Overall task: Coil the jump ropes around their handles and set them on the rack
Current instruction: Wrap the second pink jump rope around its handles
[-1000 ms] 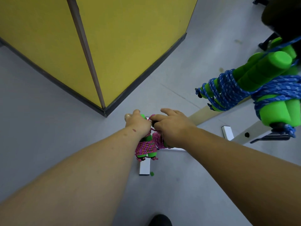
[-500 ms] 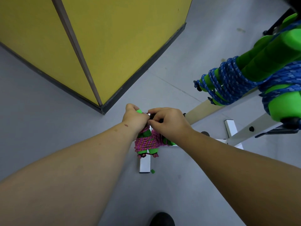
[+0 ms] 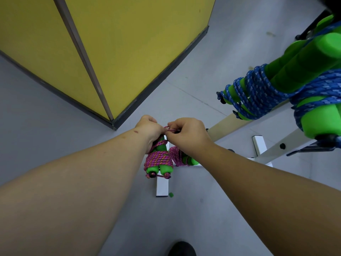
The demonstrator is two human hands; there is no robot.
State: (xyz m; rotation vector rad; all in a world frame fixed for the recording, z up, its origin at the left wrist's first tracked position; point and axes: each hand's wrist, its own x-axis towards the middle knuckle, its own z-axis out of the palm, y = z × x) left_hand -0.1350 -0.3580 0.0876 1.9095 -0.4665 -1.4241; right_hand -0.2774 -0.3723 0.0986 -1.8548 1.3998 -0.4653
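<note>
A pink jump rope [image 3: 158, 159] is coiled around its pair of green foam handles, held out in front of me above the floor. My left hand [image 3: 150, 129] grips the upper end of those handles. My right hand [image 3: 186, 133] pinches a strand of the pink rope at the top, fingertips meeting the left hand. A second pink coil on green handles [image 3: 181, 158] shows just under my right wrist. Two blue jump ropes [image 3: 258, 95] coiled on green handles sit on the rack's arms [image 3: 223, 124] at the right.
The rack's white base foot [image 3: 162, 187] lies on the grey floor below my hands, a small green scrap [image 3: 171, 194] beside it. A yellow wall corner [image 3: 112, 119] with dark skirting stands to the left. My black shoe [image 3: 181, 249] shows at the bottom edge.
Both hands have stayed together at the top of the pink bundle, shifting from gripping to pinching a rope strand. The view has tilted slightly, and the coil now shows more below my hands.
</note>
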